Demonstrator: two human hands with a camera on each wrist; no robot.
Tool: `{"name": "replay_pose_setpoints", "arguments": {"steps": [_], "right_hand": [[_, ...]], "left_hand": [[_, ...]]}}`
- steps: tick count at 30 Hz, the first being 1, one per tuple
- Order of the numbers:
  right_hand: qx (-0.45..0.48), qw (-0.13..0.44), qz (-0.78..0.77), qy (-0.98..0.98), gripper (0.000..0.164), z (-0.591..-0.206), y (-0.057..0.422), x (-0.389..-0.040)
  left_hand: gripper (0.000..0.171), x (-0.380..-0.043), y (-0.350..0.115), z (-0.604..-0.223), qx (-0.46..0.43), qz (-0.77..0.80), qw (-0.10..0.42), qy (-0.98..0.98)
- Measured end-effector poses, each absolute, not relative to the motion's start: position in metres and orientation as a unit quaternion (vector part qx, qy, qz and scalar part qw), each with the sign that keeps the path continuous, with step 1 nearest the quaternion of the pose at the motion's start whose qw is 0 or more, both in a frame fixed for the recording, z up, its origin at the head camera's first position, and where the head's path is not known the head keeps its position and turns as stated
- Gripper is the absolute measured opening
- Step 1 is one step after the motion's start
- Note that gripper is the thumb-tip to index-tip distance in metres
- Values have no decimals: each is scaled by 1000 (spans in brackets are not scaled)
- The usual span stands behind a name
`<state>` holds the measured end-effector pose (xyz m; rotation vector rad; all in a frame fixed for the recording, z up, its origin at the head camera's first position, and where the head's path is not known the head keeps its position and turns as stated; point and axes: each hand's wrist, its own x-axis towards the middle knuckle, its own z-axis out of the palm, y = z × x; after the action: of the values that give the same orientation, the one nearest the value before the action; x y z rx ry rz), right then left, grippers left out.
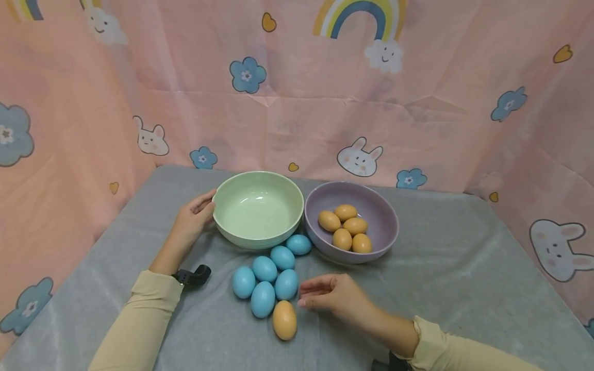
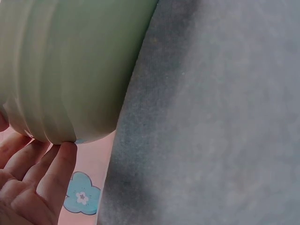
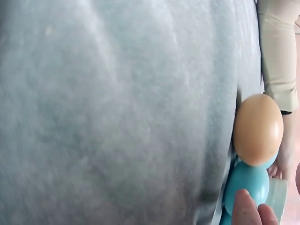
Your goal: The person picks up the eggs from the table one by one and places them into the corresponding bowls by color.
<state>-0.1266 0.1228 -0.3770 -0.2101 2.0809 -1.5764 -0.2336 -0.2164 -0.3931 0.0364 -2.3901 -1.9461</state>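
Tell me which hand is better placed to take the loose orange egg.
Probably the right hand: it is empty and close to the loose orange egg. The left hand is farther off and touches the green bowl.

Right hand [image 1: 336,299]: free path to loose smooth orange oval egg [image 1: 284,320]; smooth blue oval eggs [image 1: 263,299] block its far side

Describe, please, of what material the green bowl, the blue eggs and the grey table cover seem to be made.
Green bowl: glossy, perhaps plastic or glazed ceramic; bright reflections show inside. Blue eggs: smooth, perhaps plastic or painted wood; they carry soft highlights. Grey table cover: probably matte cloth, with soft creases.
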Motion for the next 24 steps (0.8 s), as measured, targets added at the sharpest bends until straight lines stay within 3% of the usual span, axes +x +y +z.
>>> {"name": "replay_pose_setpoints", "arguments": {"steps": [24], "right_hand": [[-74, 275, -591, 755, 45, -386, 114, -117]], "left_hand": [[50, -234, -216, -392, 14, -635, 29, -772]]}}
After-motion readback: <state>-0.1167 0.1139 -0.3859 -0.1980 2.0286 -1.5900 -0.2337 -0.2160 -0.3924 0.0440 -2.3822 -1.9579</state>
